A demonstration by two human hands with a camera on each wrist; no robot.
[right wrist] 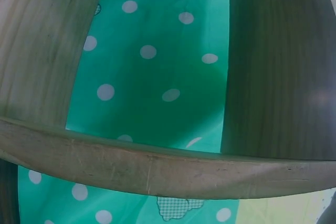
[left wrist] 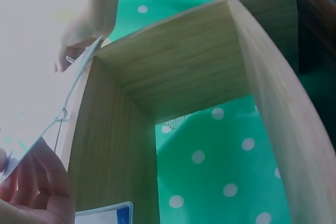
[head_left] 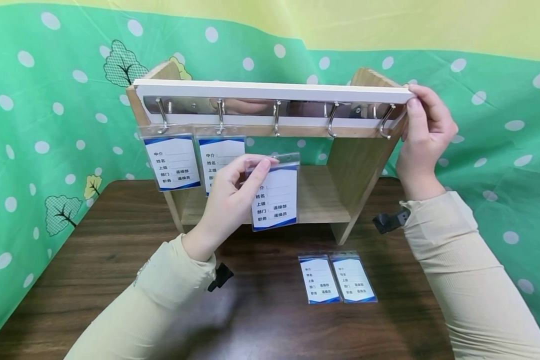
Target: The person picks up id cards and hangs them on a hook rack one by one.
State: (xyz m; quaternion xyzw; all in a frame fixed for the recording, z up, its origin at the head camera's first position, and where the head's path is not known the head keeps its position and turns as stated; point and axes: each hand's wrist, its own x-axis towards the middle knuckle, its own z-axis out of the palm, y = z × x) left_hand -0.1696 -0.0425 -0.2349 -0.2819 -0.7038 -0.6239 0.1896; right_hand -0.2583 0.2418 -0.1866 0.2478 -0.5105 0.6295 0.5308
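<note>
My left hand [head_left: 234, 195] pinches the top edge of a badge in a clear sleeve [head_left: 279, 197], thumb in front, just below the middle hook [head_left: 276, 119] of a hook rail [head_left: 247, 107]. Two more badges, one on the far-left hook [head_left: 173, 162] and one beside it [head_left: 218, 150], hang from the rail; the second is partly behind my left hand. At the rail's right end, my right hand [head_left: 427, 130] grips the corner, thumb on the white front. In the left wrist view the held badge [left wrist: 58, 108] shows edge-on above the fingers.
The rail is fixed on a wooden shelf stand [head_left: 360, 165] on a dark wood table [head_left: 117, 280]. Two badges, a left one [head_left: 320, 280] and a right one [head_left: 353, 278], lie side by side in front of it. A green dotted cloth [head_left: 490, 135] hangs behind.
</note>
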